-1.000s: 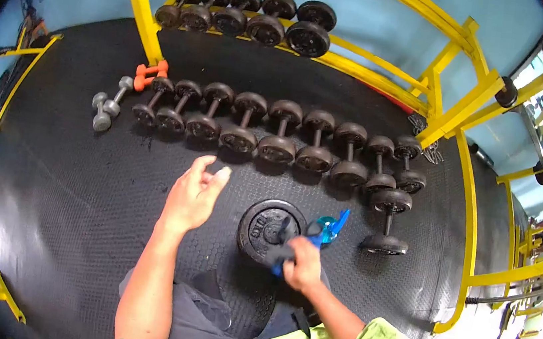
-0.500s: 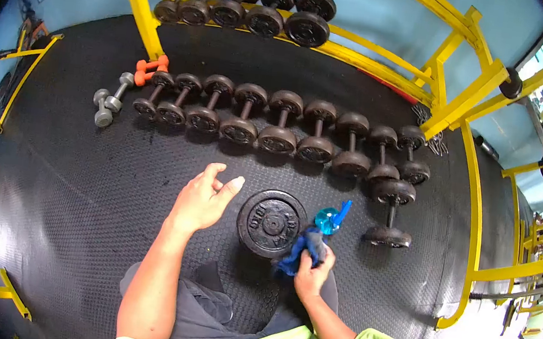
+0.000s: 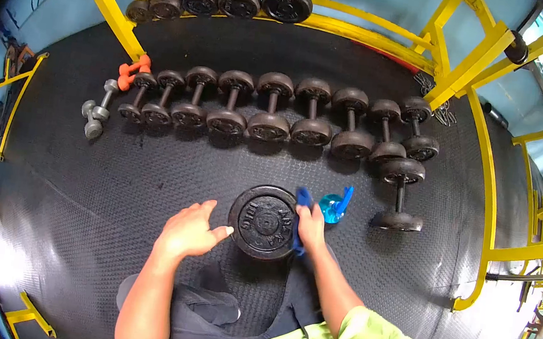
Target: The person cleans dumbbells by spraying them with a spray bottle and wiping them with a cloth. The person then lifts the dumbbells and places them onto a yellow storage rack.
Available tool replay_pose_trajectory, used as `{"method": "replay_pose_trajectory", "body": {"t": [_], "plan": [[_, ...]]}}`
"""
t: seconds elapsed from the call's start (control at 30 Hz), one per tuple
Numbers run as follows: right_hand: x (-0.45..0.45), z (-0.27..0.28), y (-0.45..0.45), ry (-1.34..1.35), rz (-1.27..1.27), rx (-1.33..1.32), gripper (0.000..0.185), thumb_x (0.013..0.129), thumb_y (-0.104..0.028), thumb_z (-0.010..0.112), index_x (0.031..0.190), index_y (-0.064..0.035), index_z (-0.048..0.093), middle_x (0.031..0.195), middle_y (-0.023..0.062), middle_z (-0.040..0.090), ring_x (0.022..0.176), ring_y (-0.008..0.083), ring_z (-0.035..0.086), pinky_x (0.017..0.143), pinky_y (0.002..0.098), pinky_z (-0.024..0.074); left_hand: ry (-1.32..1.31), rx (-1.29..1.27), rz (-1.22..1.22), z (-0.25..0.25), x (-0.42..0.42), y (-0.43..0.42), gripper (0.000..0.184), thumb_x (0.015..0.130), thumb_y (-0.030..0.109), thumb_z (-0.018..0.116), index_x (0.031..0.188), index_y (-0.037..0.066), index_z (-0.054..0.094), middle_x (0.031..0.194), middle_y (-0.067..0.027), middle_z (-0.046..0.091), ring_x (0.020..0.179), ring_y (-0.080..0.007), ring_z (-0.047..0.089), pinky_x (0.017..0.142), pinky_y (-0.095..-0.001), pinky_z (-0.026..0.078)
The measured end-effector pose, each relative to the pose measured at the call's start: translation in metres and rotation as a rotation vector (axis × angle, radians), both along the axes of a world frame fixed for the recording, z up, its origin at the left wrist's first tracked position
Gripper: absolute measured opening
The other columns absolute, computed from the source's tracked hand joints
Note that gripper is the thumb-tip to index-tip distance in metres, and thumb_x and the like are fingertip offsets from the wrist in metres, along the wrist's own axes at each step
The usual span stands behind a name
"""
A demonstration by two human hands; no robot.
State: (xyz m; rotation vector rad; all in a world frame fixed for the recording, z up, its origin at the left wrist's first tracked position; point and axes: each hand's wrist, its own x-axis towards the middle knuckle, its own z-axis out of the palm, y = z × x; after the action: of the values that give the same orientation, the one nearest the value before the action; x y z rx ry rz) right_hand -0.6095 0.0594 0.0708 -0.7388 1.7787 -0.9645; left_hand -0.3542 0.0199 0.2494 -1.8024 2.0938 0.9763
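A round black weight plate [image 3: 267, 222] with raised lettering lies flat on the dark textured floor in front of me. My right hand [image 3: 310, 226] is closed on a blue cloth [image 3: 298, 238] at the plate's right edge. Left of the plate, my left hand [image 3: 192, 227] is open and holds nothing, its thumb tip close to the plate's rim. Just beyond my right hand stands a spray bottle [image 3: 332, 208] with blue liquid and a blue trigger head.
Black dumbbells [image 3: 272, 106] form a row on the floor ahead, with one dumbbell [image 3: 400, 195] nearer at the right. Grey dumbbells [image 3: 94, 119] and orange ones [image 3: 134, 73] lie left. A yellow rack [image 3: 347, 34] stands behind; a yellow frame [image 3: 487, 194] is at right.
My right hand has moved up with the blue cloth, along the plate's right edge. My left hand has come lower, nearer the plate's left side. The camera view has shifted a little.
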Motion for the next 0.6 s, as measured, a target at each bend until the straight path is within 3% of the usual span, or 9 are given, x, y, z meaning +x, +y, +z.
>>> {"method": "replay_pose_trajectory", "body": {"t": [0.07, 0.13, 0.2, 0.27, 0.33, 0.4, 0.47, 0.53, 0.6], "plan": [[0.008, 0.019, -0.023, 0.115, -0.087, -0.128, 0.064, 0.079, -0.023, 0.066, 0.128, 0.0070, 0.038, 0.116, 0.0290, 0.054, 0.112, 0.0338, 0.054, 0.099, 0.0382, 0.0396, 0.006, -0.008, -0.009, 0.000, -0.003, 0.003, 0.077, 0.080, 0.046, 0.065, 0.138, 0.000, 0.042, 0.129, -0.0258, 0.053, 0.122, -0.0369, 0.051, 0.102, -0.0424, 0.041], [0.012, -0.007, -0.018, 0.309, -0.135, -0.341, 0.067, 0.079, -0.022, 0.071, 0.131, 0.0031, 0.036, 0.119, 0.0264, 0.051, 0.116, 0.0311, 0.051, 0.101, 0.0393, 0.0385, 0.004, -0.030, -0.006, 0.008, -0.004, 0.004, 0.077, 0.078, 0.046, 0.068, 0.136, 0.001, 0.045, 0.129, -0.0265, 0.053, 0.120, -0.0385, 0.052, 0.102, -0.0420, 0.041], [0.012, 0.011, 0.017, 0.185, -0.061, -0.177, 0.062, 0.084, -0.024, 0.070, 0.129, 0.0033, 0.039, 0.119, 0.0223, 0.051, 0.115, 0.0297, 0.051, 0.100, 0.0389, 0.0390, 0.003, -0.052, 0.003, 0.017, -0.008, 0.008, 0.077, 0.078, 0.045, 0.068, 0.136, 0.001, 0.044, 0.125, -0.0273, 0.055, 0.117, -0.0395, 0.053, 0.100, -0.0430, 0.042], [0.022, -0.030, 0.064, 0.082, -0.120, -0.378, 0.056, 0.088, -0.025, 0.066, 0.129, 0.0028, 0.041, 0.117, 0.0184, 0.054, 0.111, 0.0276, 0.053, 0.098, 0.0376, 0.0401, 0.058, -0.053, 0.002, 0.026, -0.006, 0.014, 0.075, 0.081, 0.045, 0.065, 0.137, 0.001, 0.043, 0.118, -0.0242, 0.058, 0.112, -0.0384, 0.055, 0.096, -0.0460, 0.044], [0.029, 0.003, 0.081, 0.121, -0.086, -0.216, 0.046, 0.096, -0.023, 0.054, 0.132, 0.0017, 0.041, 0.122, 0.0121, 0.054, 0.113, 0.0236, 0.051, 0.101, 0.0355, 0.0371, 0.100, -0.106, 0.010, 0.023, 0.005, 0.021, 0.076, 0.080, 0.045, 0.066, 0.137, 0.001, 0.042, 0.113, -0.0234, 0.059, 0.107, -0.0380, 0.057, 0.093, -0.0465, 0.045], [0.032, 0.016, 0.052, 0.072, -0.155, -0.283, 0.041, 0.095, -0.020, 0.055, 0.128, 0.0031, 0.049, 0.118, 0.0109, 0.058, 0.107, 0.0201, 0.054, 0.098, 0.0332, 0.0397, 0.023, -0.022, 0.013, 0.026, 0.015, 0.031, 0.078, 0.079, 0.044, 0.066, 0.139, 0.001, 0.040, 0.110, -0.0225, 0.060, 0.105, -0.0366, 0.058, 0.091, -0.0459, 0.046], [0.018, 0.013, 0.007, 0.015, -0.058, -0.267, 0.037, 0.091, -0.025, 0.062, 0.115, 0.0030, 0.059, 0.103, 0.0095, 0.064, 0.095, 0.0182, 0.058, 0.090, 0.0319, 0.0449, -0.015, -0.007, 0.066, 0.026, 0.022, 0.039, 0.079, 0.079, 0.044, 0.066, 0.139, 0.000, 0.039, 0.110, -0.0228, 0.060, 0.105, -0.0364, 0.058, 0.091, -0.0459, 0.046], [0.002, 0.007, -0.049, 0.117, 0.253, -0.106, 0.042, 0.088, -0.031, 0.065, 0.111, 0.0041, 0.062, 0.101, 0.0101, 0.067, 0.094, 0.0174, 0.060, 0.088, 0.0294, 0.0461, -0.029, -0.034, 0.121, 0.028, 0.023, 0.045, 0.084, 0.077, 0.046, 0.068, 0.140, 0.000, 0.037, 0.109, -0.0243, 0.060, 0.104, -0.0377, 0.058, 0.089, -0.0454, 0.047], [0.012, 0.049, -0.100, 0.131, 0.650, 0.163, 0.051, 0.085, -0.038, 0.065, 0.116, 0.0019, 0.061, 0.111, 0.0163, 0.066, 0.103, 0.0242, 0.063, 0.091, 0.0313, 0.0460, -0.008, -0.011, 0.126, 0.022, 0.021, 0.048, 0.084, 0.077, 0.046, 0.068, 0.140, 0.000, 0.037, 0.109, -0.0244, 0.060, 0.104, -0.0378, 0.058, 0.089, -0.0458, 0.047]]}}
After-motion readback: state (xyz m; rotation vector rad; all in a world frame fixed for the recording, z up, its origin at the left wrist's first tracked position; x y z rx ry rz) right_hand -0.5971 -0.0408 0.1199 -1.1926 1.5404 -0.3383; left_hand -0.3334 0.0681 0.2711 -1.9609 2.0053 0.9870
